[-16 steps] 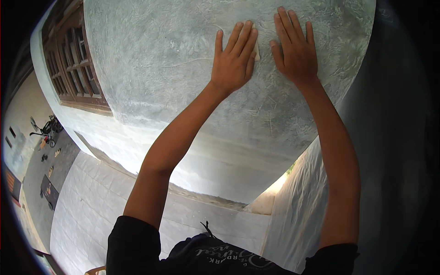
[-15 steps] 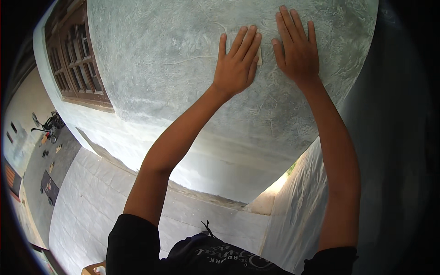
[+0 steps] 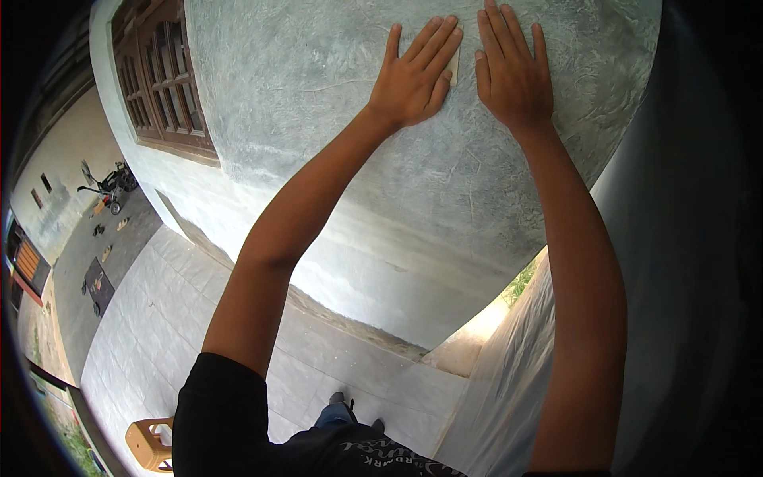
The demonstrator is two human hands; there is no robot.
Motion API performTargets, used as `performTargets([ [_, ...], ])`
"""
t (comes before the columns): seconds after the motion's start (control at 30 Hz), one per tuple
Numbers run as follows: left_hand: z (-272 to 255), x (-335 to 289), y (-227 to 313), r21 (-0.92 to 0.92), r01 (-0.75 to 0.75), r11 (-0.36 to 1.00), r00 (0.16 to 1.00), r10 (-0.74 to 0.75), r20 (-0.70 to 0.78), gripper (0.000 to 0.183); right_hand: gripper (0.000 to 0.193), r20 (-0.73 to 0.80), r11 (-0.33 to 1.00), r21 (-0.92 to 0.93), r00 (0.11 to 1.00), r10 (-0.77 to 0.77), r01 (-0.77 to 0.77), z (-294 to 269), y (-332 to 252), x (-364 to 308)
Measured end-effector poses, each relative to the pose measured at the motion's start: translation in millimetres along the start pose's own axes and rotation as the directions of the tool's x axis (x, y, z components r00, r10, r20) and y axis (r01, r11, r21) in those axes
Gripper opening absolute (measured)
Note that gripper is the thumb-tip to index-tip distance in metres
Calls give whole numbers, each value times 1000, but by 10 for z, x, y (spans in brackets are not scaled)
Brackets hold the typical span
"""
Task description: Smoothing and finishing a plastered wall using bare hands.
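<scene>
Window frame (image 3: 163, 87) of brown wood sits far left; left hand (image 3: 413, 75) and right hand (image 3: 513, 71) lie flat, fingers spread, gripping nothing, on the grey wall (image 3: 318, 95), half hiding a small tan piece (image 3: 455, 67) between them

A dark brown wooden window with many small panes (image 3: 163, 75) is set in the pale painted house wall (image 3: 230, 215) at the upper left, with a wooden sill along its lower edge. Below it runs a floor of large light grey square tiles (image 3: 159, 318), reaching down toward the lower left. A yellow-tan plastic stool (image 3: 147, 444) stands on those tiles at the bottom edge. Farther left, on a darker grey paved yard (image 3: 79, 262), a small wheeled cart or cycle (image 3: 111, 184) is parked, too small to tell apart. A patch of green plants (image 3: 520, 280) shows in sunlight at the right.
</scene>
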State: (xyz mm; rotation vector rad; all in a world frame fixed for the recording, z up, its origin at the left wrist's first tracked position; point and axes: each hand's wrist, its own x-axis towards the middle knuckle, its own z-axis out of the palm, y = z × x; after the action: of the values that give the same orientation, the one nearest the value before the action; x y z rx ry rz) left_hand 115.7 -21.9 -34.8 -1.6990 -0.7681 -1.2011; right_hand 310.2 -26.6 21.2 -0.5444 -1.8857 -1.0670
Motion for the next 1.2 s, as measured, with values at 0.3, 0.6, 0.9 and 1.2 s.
performTargets([
  [0.3,65,-70,13,-11,-23,1000,1000,23,1,59,57,-71,992,-70,993,98,-103,37,-35,-50],
  [0.6,77,102,-201,0,-87,996,995,87,-46,58,55,-74,990,-56,989,125,-130,15,-85,-55],
  [0.9,-33,343,-351,70,-40,997,997,45,-68,58,53,-123,994,-79,990,69,-79,37,-87,-45],
  [1.2,-71,386,-398,104,-51,993,995,59,-77,56,52,-133,993,-62,987,91,-100,29,-108,-27],
])
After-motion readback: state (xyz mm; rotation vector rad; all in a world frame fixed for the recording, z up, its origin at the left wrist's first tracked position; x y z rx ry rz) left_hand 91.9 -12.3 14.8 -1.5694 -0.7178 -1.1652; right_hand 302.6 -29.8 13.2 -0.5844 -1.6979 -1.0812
